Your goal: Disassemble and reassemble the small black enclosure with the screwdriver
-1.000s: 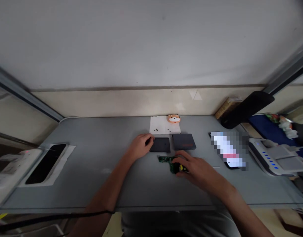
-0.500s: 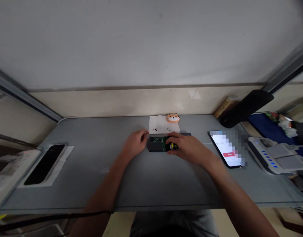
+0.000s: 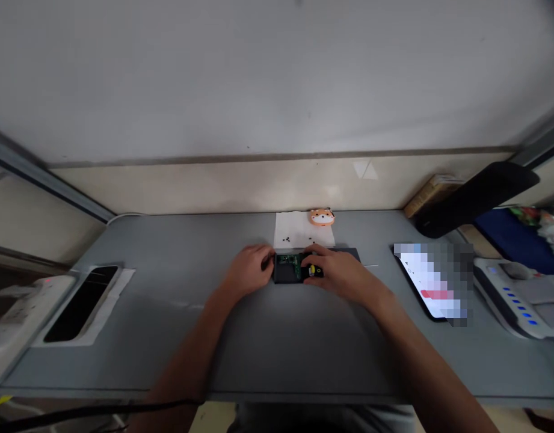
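An opened electronic device (image 3: 287,275), a dark shallow case with a green circuit board (image 3: 297,264) inside, lies flat on the grey table. My right hand (image 3: 337,272) reaches over its right end, thumb and fingers closed round a black part (image 3: 319,272) with a yellow spot. At the left end, my left hand (image 3: 249,270) has its fingers curled against the case edge; a dark patch shows between the fingers, too small to make out. Behind the device, several tiny black screws (image 3: 286,239) rest on a white paper (image 3: 288,225).
An orange animal-faced case (image 3: 322,217) sits on the paper. A dark flat panel (image 3: 349,255) lies partly behind my right hand. Phones stand to the left (image 3: 82,304) and right (image 3: 423,282), with a power strip (image 3: 513,300) and a black cylinder (image 3: 475,198) farther right.
My left hand has moved slightly right and down, and now meets the left edge of the device. My right hand stays on the right end. The whole view has shifted a little.
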Demonstrator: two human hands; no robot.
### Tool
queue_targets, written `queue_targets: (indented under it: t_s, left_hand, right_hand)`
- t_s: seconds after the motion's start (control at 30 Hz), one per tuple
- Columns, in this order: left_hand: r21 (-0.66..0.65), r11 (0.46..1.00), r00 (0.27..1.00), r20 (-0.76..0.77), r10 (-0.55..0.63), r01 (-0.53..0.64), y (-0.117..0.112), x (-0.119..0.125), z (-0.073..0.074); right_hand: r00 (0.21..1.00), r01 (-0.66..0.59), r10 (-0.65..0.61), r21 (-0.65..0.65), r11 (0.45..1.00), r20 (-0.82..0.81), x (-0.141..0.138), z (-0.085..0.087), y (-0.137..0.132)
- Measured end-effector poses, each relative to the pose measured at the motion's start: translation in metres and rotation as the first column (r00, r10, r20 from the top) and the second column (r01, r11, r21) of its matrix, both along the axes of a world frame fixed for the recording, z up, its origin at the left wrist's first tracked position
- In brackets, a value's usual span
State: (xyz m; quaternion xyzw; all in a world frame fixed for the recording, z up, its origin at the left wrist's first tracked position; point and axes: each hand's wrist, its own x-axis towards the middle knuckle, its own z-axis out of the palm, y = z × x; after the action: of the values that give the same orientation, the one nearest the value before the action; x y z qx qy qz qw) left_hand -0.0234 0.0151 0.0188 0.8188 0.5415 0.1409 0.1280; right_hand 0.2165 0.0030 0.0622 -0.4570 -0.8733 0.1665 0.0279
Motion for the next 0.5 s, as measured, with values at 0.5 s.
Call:
queue_targets:
  t_s: [0.5]
  left_hand:
    - [0.045,0.995,0.993,0.071,-0.091,0.088,-0.0020,-0.0036,-0.0022]
  right_hand:
    - [0.999,0.007,-0.006,0.005,1.000,-0.037,0.0053,0.0015,-0.0004]
